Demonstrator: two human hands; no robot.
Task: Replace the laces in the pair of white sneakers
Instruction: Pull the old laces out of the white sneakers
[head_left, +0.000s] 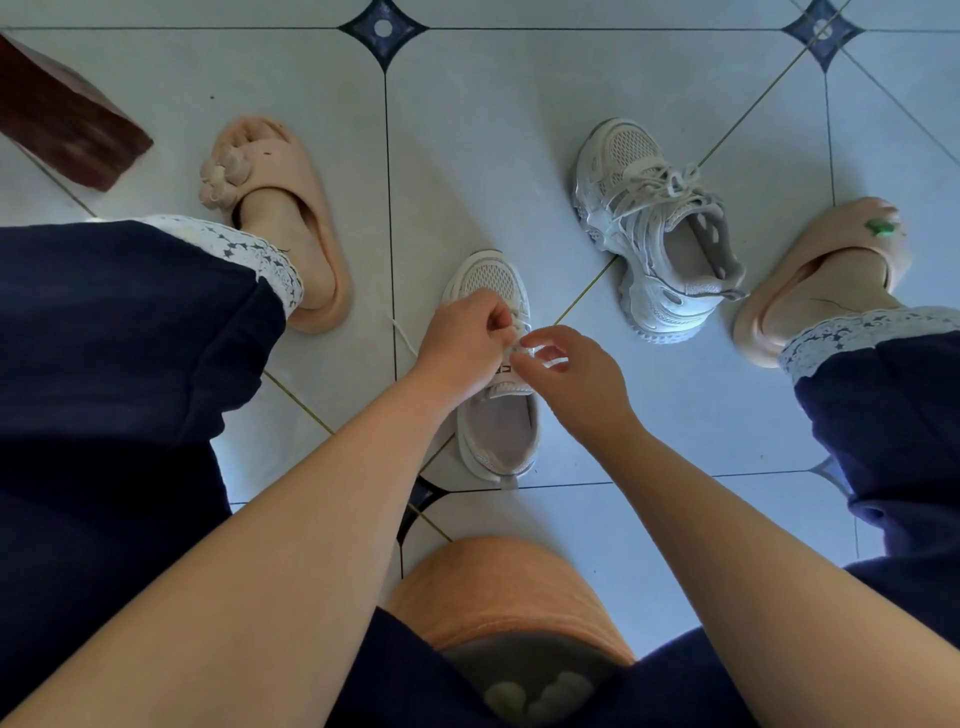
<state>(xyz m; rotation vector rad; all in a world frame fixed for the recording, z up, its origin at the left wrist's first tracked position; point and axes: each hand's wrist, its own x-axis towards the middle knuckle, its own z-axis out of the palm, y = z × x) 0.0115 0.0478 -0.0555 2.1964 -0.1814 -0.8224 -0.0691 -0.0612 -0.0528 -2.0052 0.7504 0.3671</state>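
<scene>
One white sneaker (496, 426) stands on the tiled floor between my feet, toe pointing away. My left hand (465, 338) is curled over its eyelet area and pinches the white lace (404, 338), whose loose end trails off to the left. My right hand (574, 379) hovers over the tongue with thumb and forefinger bent around a bit of lace. The second white sneaker (657, 228) lies further right, laced and tied, its opening facing me.
My feet in pink slippers flank the work, the left slipper (280, 208) and the right slipper (821, 275). A dark red wooden block (67, 124) lies at the far left. I sit on an orange stool (498, 592). White floor tiles (519, 104) lie beyond the shoes.
</scene>
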